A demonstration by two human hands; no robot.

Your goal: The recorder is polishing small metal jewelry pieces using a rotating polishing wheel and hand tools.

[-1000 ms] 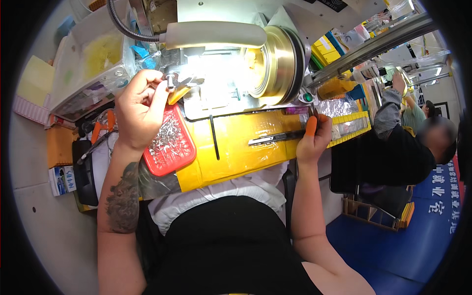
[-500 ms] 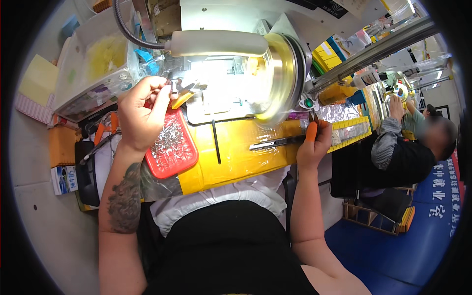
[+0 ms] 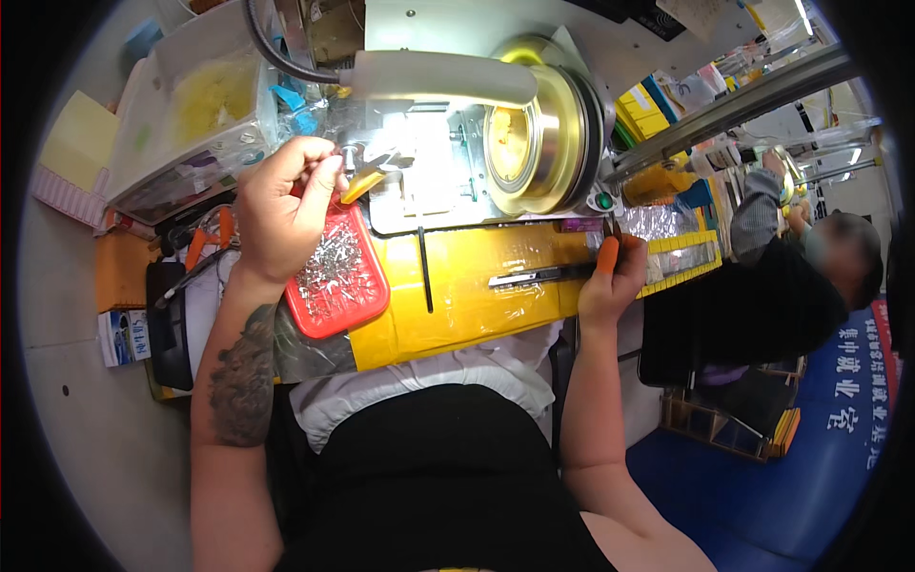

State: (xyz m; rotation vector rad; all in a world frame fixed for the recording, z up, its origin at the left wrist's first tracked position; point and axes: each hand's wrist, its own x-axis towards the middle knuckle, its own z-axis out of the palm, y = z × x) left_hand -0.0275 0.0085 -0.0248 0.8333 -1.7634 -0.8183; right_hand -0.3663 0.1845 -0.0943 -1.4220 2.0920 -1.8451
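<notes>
1. The yellow-handled tool [image 3: 367, 181] is small, with an orange-yellow grip and a metal tip. It is pinched in the left hand [image 3: 281, 205], tilted up to the right, its tip under the machine's lit area.
2. The red tray [image 3: 335, 276] is shallow and rectangular, full of small silvery metal parts. It lies flat on the yellow worktop [image 3: 486, 286], just below the left hand.
3. The right hand [image 3: 610, 281] pinches something small and dark at the worktop's right end; an orange cover sits on one finger.

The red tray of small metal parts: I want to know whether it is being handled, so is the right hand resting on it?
No: the right hand is at the bench's right end, apart from the red tray, which lies under the left hand.
</notes>
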